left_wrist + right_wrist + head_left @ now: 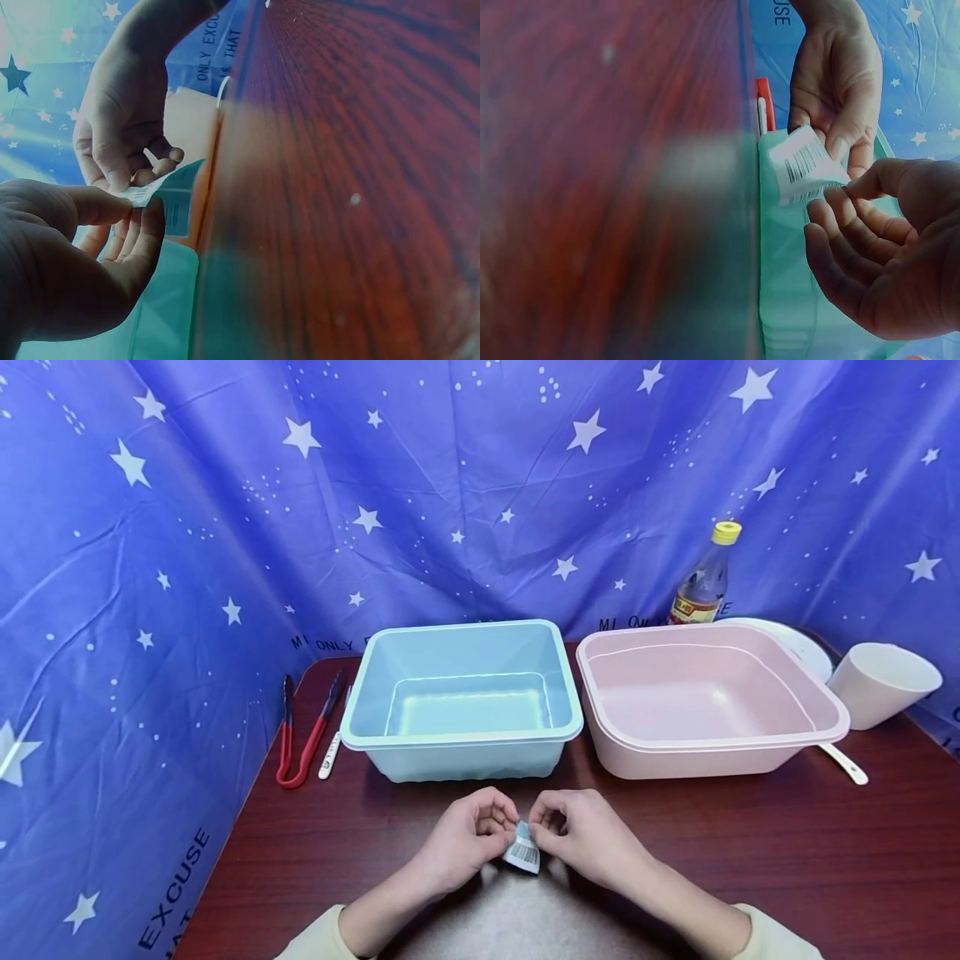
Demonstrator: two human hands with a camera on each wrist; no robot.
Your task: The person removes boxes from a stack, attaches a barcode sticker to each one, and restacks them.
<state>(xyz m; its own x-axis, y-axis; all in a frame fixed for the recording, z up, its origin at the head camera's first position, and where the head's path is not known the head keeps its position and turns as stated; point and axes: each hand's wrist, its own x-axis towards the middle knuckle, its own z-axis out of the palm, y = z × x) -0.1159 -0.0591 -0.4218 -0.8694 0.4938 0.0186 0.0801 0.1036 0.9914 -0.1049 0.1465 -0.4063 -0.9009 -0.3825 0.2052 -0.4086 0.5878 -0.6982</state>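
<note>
Currently Held: One Small Sachet, Pinched Between Two Hands

Item: small sachet [522, 852], pale blue with a white barcode panel. It was held just above the wooden table [750, 843], near its front edge and in front of the blue tub [463, 702].

Grip: left hand [465, 839] and right hand [581, 835] both pinched the sachet's upper edge, thumb against fingertip, the remaining fingers loosely curled. The right wrist view showed the barcode face [804, 161] hanging free below the pinch.

Handling, as judged: very light, thin and flexible; likely slick film, so a firm pinch close to the top seam seemed the sound place to hold. It would crumple rather than break.

Surroundings: pink tub [708, 697] to the right of the blue one, the two rims close together. Red tongs [300, 735] and a pen [332, 752] lay at the left, by the starred blue backdrop. Bottle [705, 581], plate [802, 647], white cup [881, 681] and a spoon handle [843, 762] stood at the far right. Open tabletop lay either side of the hands.
</note>
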